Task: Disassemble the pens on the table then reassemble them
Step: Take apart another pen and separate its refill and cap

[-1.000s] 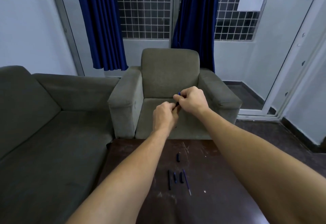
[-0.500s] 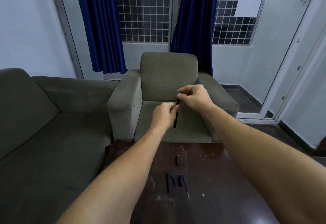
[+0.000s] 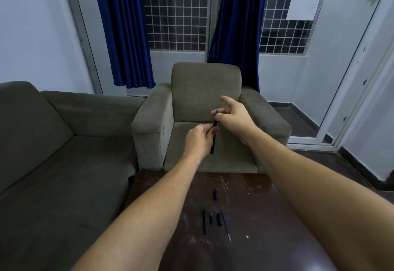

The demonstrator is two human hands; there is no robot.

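Grey sofas and blue curtains fill the room behind, and our dark table [image 3: 266,238] lies below with loose pen parts on it. We hold one pen [image 3: 213,136] in the air, above the far edge of the table and in front of the armchair [image 3: 204,91]. Its long axis is almost upright, the top leaning a little away from us. Our left hand [image 3: 199,140] is closed around the middle of the barrel. Our right hand [image 3: 233,114] pinches the blue upper end with thumb and one finger, while the other fingers [image 3: 226,100] are spread open. It is probably the refill or a tip piece, but it is too small to tell. The right hand sits directly above the left, along the pen, so the next pull or push must follow this axis. On the table a barrel [image 3: 204,221], two short pieces [image 3: 215,220], a refill [image 3: 225,224] and another short part [image 3: 215,194] wait.
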